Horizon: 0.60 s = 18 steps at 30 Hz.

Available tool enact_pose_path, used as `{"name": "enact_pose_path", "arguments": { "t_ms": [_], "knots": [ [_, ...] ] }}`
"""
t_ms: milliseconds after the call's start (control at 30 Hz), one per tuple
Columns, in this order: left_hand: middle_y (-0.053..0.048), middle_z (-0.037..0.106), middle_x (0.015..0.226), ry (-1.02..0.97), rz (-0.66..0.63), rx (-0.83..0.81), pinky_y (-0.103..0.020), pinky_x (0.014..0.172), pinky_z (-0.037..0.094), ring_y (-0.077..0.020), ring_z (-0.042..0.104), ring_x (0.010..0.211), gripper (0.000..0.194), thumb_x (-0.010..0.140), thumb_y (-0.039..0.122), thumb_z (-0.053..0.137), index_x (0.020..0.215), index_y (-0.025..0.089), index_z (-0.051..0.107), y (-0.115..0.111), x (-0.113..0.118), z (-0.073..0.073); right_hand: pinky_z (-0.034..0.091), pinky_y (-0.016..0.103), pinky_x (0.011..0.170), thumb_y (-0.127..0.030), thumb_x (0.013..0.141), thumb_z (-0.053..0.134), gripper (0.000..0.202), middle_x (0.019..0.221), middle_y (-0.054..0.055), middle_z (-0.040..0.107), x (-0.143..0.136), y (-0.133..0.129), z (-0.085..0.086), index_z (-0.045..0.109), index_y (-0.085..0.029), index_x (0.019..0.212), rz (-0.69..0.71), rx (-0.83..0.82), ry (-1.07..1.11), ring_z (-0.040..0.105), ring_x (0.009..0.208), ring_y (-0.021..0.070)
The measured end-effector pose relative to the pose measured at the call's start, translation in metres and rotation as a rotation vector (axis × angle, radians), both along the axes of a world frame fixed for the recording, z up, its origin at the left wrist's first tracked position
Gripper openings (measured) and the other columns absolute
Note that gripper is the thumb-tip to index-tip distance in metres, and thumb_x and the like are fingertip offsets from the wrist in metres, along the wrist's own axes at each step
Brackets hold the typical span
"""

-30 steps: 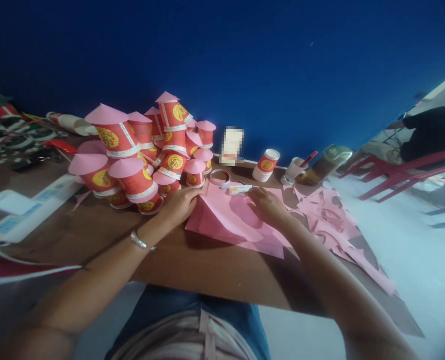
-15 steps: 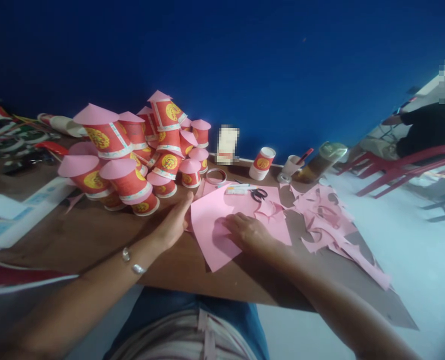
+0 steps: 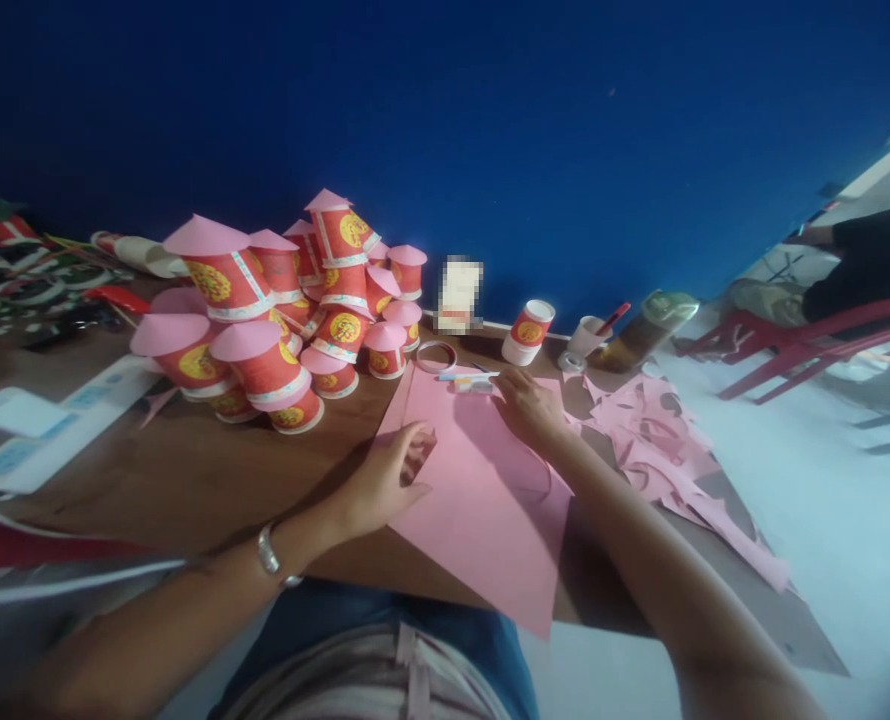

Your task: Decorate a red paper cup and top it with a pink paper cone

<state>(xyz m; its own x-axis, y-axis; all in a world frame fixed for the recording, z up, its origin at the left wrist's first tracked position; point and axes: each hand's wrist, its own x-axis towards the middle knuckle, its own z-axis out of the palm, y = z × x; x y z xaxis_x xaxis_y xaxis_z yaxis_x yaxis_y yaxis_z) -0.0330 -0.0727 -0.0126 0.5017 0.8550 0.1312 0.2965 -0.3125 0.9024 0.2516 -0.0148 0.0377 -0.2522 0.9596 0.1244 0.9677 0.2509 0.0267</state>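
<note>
My left hand (image 3: 394, 472) hovers over the left edge of a large pink paper sheet (image 3: 482, 520), its fingers bent and thumb apart, with nothing visible between them. The sheet lies flat, and its near corner hangs past the table edge. At the sheet's far end my right hand (image 3: 533, 408) closes over the handles of dark scissors, which it mostly hides; only a thin dark tip (image 3: 482, 367) shows. Left of these fingers lie a small white box or eraser (image 3: 473, 386) and a pale pen (image 3: 452, 377). A tape roll (image 3: 436, 357) sits behind them.
Red paper lanterns with pink cone tops (image 3: 250, 345) are stacked at left, beside a white power strip (image 3: 62, 420). Pink scraps (image 3: 662, 440) cover the right side. A red-and-white cup (image 3: 529, 332), a pen cup (image 3: 586, 337) and a bottle (image 3: 647, 325) stand behind. A red chair (image 3: 805, 335) holds a person.
The smaller pink sheet's raised near edge is gone from view; a large sheet lies flat toward me. My left hand let go and drew nearer; my right hand moved forward onto the scissors.
</note>
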Motion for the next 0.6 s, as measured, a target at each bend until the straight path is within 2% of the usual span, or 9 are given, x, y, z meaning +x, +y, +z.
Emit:
{"name": "enact_pose_path", "arguments": {
  "t_ms": [67,133,200,267,367,433,500,567,600],
  "knots": [
    [-0.012,0.076,0.121,0.066,0.021,0.026,-0.030,0.071,0.065,-0.0177,0.076,0.087,0.067,0.080,0.004,0.072,0.142,0.022,0.054,0.003,0.003,-0.001,0.059,0.039,0.087,-0.019,0.105,0.054,0.028,0.133,0.019,0.071,-0.001,-0.003,-0.005,0.071,-0.015,0.126,0.032,-0.001,0.039,0.066,0.121,0.0318],
    [-0.007,0.078,0.109,0.097,0.007,0.052,-0.027,0.070,0.064,-0.0141,0.073,0.078,0.057,0.083,0.004,0.069,0.136,0.021,0.059,0.006,0.006,0.004,0.060,0.043,0.095,-0.020,0.104,0.058,0.027,0.134,0.018,0.071,-0.002,-0.007,-0.007,0.071,-0.016,0.127,0.078,-0.010,0.102,0.066,0.124,0.0323],
    [-0.004,0.078,0.105,0.103,-0.020,0.114,-0.026,0.076,0.064,-0.0131,0.074,0.082,0.044,0.087,0.004,0.066,0.127,0.021,0.065,0.010,0.009,0.017,0.059,0.045,0.102,-0.028,0.102,0.066,0.033,0.140,0.016,0.070,-0.004,-0.013,-0.003,0.069,-0.020,0.134,0.180,-0.077,0.265,0.066,0.128,0.0313],
    [-0.003,0.078,0.102,0.093,-0.047,0.219,-0.025,0.080,0.063,-0.0126,0.073,0.084,0.032,0.089,0.003,0.064,0.117,0.019,0.069,0.016,0.012,0.034,0.061,0.045,0.102,-0.042,0.097,0.075,0.051,0.145,0.014,0.069,-0.005,-0.020,0.006,0.065,-0.025,0.144,0.334,-0.248,0.548,0.069,0.126,0.0297],
    [-0.005,0.079,0.108,0.089,-0.006,0.347,-0.026,0.085,0.062,-0.0140,0.074,0.093,0.036,0.091,0.000,0.058,0.119,0.019,0.070,0.030,0.017,0.061,0.062,0.046,0.100,-0.062,0.098,0.067,0.057,0.133,0.013,0.076,-0.002,-0.028,0.021,0.067,-0.024,0.141,0.436,-0.508,0.825,0.073,0.121,0.0300],
    [-0.006,0.079,0.114,0.130,0.008,0.370,-0.027,0.083,0.062,-0.0144,0.074,0.091,0.034,0.092,0.005,0.062,0.122,0.019,0.069,0.041,0.021,0.074,0.061,0.047,0.101,-0.068,0.098,0.061,0.062,0.134,0.015,0.075,0.003,-0.030,0.027,0.068,-0.022,0.140,0.391,-0.488,0.942,0.072,0.122,0.0315],
    [-0.006,0.079,0.109,0.152,-0.008,0.365,-0.027,0.081,0.061,-0.0140,0.073,0.088,0.029,0.092,0.007,0.064,0.119,0.019,0.070,0.053,0.025,0.080,0.060,0.045,0.098,-0.062,0.087,0.076,0.063,0.129,0.014,0.077,0.006,-0.030,0.026,0.069,-0.022,0.137,0.281,-0.414,0.944,0.073,0.117,0.0311],
    [-0.006,0.078,0.108,0.101,0.021,0.365,-0.028,0.084,0.061,-0.0145,0.072,0.091,0.027,0.093,0.011,0.066,0.118,0.019,0.069,0.062,0.030,0.078,0.060,0.041,0.087,-0.051,0.085,0.078,0.036,0.102,0.008,0.080,0.007,-0.029,0.018,0.078,-0.023,0.108,0.075,-0.293,0.872,0.074,0.097,0.0271],
    [-0.007,0.077,0.114,0.058,0.066,0.366,-0.031,0.089,0.061,-0.0161,0.072,0.096,0.033,0.090,0.016,0.073,0.122,0.019,0.066,0.066,0.032,0.074,0.058,0.038,0.081,-0.048,0.086,0.074,0.027,0.089,0.006,0.077,0.006,-0.028,0.012,0.076,-0.022,0.091,0.002,-0.247,0.866,0.071,0.087,0.0248]
  ]
}}
